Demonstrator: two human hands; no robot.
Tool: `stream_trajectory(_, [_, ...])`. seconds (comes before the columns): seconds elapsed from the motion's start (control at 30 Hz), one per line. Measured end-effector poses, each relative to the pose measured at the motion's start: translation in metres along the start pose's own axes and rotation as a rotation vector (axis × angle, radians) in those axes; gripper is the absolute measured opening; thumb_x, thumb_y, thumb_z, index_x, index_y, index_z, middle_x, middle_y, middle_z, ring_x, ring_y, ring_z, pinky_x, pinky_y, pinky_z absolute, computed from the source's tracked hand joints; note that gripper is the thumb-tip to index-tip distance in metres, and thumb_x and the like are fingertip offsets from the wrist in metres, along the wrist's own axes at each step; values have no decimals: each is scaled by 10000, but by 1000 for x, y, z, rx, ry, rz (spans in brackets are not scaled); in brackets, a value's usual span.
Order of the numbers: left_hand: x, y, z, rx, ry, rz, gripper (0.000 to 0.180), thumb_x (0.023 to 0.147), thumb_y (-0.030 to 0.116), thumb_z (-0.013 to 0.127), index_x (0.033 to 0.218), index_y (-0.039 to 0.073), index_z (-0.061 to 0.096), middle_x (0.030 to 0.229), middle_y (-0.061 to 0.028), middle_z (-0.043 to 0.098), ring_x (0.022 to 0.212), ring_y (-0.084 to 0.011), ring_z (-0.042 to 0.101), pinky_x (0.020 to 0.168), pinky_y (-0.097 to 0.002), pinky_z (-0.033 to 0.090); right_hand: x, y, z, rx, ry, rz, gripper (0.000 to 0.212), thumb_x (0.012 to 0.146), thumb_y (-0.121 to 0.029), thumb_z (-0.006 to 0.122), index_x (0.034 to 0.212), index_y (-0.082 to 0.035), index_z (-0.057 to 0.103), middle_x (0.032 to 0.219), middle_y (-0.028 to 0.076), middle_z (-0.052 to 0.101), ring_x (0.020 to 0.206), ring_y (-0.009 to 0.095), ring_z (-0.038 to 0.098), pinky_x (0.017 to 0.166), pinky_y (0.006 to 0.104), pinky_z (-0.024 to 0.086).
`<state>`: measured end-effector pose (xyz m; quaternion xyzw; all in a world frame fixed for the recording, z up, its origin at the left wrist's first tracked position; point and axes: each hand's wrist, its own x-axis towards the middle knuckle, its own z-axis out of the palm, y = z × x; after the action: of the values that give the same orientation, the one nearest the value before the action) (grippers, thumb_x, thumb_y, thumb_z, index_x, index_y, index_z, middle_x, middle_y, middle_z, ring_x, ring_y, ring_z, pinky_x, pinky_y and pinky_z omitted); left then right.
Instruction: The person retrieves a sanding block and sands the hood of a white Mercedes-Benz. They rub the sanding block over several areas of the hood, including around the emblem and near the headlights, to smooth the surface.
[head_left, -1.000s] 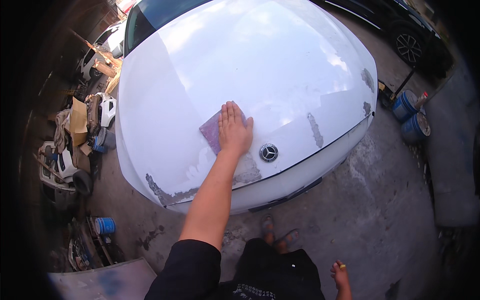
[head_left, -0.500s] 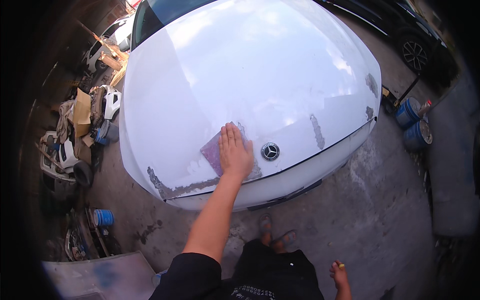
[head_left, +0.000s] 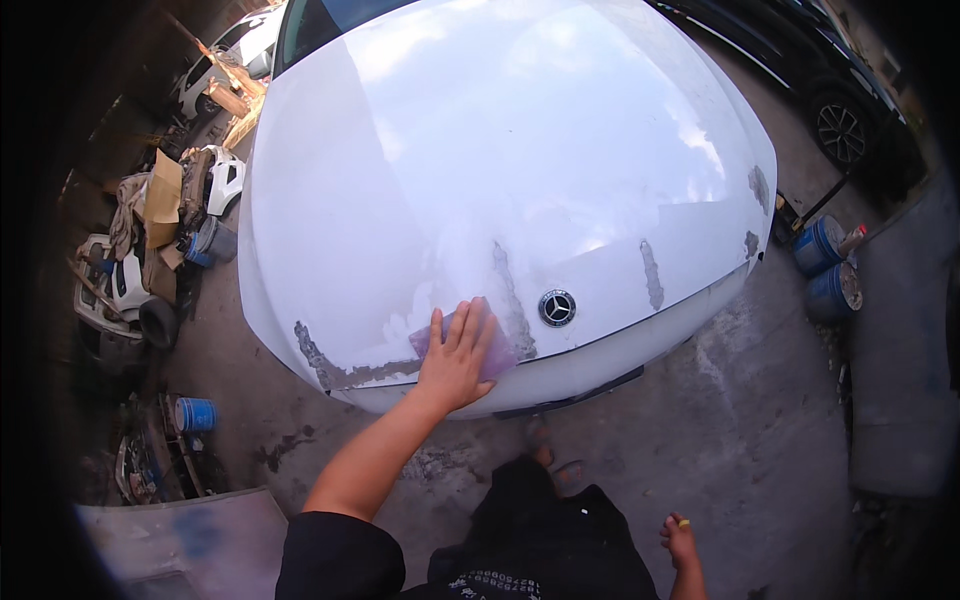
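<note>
My left hand (head_left: 457, 355) lies flat, fingers slightly spread, over a purple sandpaper sheet (head_left: 497, 352). It presses the sheet to the front edge of a white car hood (head_left: 560, 170), left of the round badge (head_left: 557, 308). Part of the sheet shows on both sides of the fingers; the palm hides the rest. Beside it runs a rough grey bare strip (head_left: 511, 300), and another grey patch (head_left: 375, 375) follows the hood's edge. Low at the right, my right hand (head_left: 678, 540) hangs with curled fingers. Something small and yellow shows at them, too small to name.
Blue buckets (head_left: 833, 290) stand on the right, close to a dark car (head_left: 842, 130). At left are piled car parts, cardboard (head_left: 162, 200) and another blue bucket (head_left: 196, 414). A pale panel (head_left: 190, 540) is at the lower left. My feet are just under the bumper.
My left hand and the sandpaper have slid down toward the hood's front edge, uncovering the grey strip left of the badge. The view has shifted slightly. My right hand still hangs at the side.
</note>
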<state>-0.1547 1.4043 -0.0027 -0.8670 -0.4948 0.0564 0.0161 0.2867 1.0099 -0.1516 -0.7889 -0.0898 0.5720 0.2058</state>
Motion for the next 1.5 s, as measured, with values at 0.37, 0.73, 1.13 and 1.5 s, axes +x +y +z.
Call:
stream_trajectory(0.37, [-20, 63, 33, -372, 98, -266, 879, 836, 334, 627, 1528, -13, 211, 1610, -236, 123, 1505, -382, 81, 1186, -562, 35, 16, -82, -1, -57, 3, -62, 555, 967, -313, 578, 1423, -27, 439, 1044, 37, 594, 880, 135, 563, 731, 299, 483])
stream_trajectory(0.73, [-9, 92, 35, -393, 174, -487, 807, 922, 382, 507, 1548, 4, 164, 1626, -202, 99, 1513, -357, 60, 1198, -525, 21, 70, -131, -79, -318, -69, -95, 571, 967, -355, 574, 1430, -52, 434, 1114, 60, 589, 952, 197, 596, 776, 378, 502])
stream_trajectory(1.13, [5, 100, 35, -388, 252, -581, 817, 931, 395, 522, 1536, -25, 168, 1621, -208, 109, 1508, -356, 82, 1207, -494, 54, 99, -171, -96, -485, -195, -89, 591, 964, -359, 578, 1435, -39, 421, 1206, 95, 589, 1022, 231, 600, 829, 403, 508])
stream_trajectory(1.5, [11, 99, 33, -448, 295, -597, 835, 915, 380, 564, 1538, -16, 173, 1622, -203, 118, 1509, -351, 94, 1209, -480, 62, 99, -190, -93, -532, -175, -139, 592, 960, -360, 579, 1428, -27, 432, 1183, 109, 599, 1025, 222, 598, 844, 396, 513])
